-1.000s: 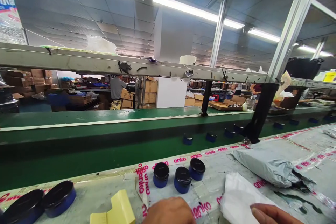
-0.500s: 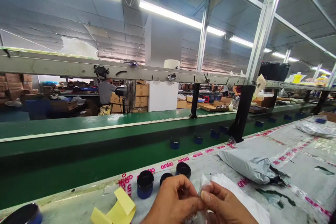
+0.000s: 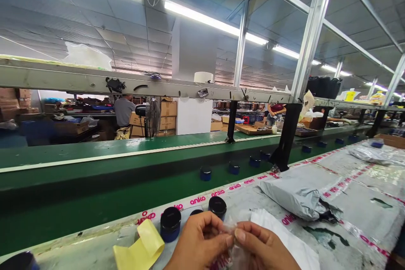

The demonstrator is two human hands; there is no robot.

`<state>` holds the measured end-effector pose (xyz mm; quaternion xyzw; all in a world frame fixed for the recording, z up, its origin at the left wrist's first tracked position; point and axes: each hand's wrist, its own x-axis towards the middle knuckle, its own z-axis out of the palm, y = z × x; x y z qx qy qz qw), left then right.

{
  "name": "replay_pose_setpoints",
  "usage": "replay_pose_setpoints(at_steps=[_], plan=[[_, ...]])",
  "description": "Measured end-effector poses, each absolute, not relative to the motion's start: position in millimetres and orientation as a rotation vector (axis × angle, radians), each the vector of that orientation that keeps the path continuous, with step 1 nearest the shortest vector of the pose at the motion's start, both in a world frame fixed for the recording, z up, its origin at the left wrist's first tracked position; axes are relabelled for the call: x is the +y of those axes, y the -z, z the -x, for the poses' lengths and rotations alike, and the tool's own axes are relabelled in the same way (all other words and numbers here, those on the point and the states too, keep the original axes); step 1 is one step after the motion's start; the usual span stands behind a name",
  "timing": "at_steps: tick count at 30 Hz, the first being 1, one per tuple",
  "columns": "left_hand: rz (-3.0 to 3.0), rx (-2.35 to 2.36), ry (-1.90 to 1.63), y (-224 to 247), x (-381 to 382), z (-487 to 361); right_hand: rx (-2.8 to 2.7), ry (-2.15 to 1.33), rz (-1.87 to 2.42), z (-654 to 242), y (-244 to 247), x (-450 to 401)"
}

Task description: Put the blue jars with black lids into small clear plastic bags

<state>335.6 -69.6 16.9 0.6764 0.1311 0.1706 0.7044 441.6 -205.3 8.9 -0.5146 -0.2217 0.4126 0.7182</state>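
Observation:
At the bottom middle, my left hand (image 3: 199, 242) and my right hand (image 3: 264, 244) meet with fingertips pinched together. Between them is a crumpled piece of clear plastic film (image 3: 238, 257), partly hidden by the fingers. Just behind my left hand stand dark blue round jars with black lids, one jar (image 3: 170, 224) to its left and another jar (image 3: 217, 206) behind the knuckles. A third lid (image 3: 196, 212) is mostly covered by the hand. Folded yellow paper (image 3: 141, 247) lies left of my left hand.
A green conveyor belt (image 3: 110, 202) runs past the worktable, carrying several similar jars (image 3: 205, 173). Right of my hands lie a white sheet (image 3: 284, 236) and a grey plastic bag (image 3: 291, 198). A black post (image 3: 284, 139) stands at the table edge. People (image 3: 124, 110) are in the background.
My hands stay together on the clear film and have shifted slightly left, with the fingertips closer together. The whole view has also moved a little.

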Motion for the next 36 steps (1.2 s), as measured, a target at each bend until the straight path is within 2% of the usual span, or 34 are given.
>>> replay_pose_setpoints(at_steps=[5, 13, 19, 22, 26, 30, 36], plan=[[-1.511, 0.383, -0.389, -18, -66, -331, -0.443, -0.807, 1.14, -445, -19, -206], [-2.168, 0.653, -0.553, -43, -57, -324, -0.515, -0.443, 1.39, -457, -25, -195], [-2.45, 0.747, -0.71, -68, -26, -363, -0.832, -0.211, 1.591, -484, -52, -163], [-2.567, 0.796, -0.715, -69, -10, -388, -0.931, -0.055, 1.661, -505, -48, -145], [-2.763, 0.747, -0.49, -54, 2, -401, -1.02, 0.056, 1.827, -527, -17, -137], [-2.909, 0.605, -0.18, -40, 8, -394, -1.088, -0.015, 1.973, -531, 15, -146], [-3.02, 0.233, 0.006, -41, 23, -390, -1.264, 0.03, 2.069, -520, 20, -165]])
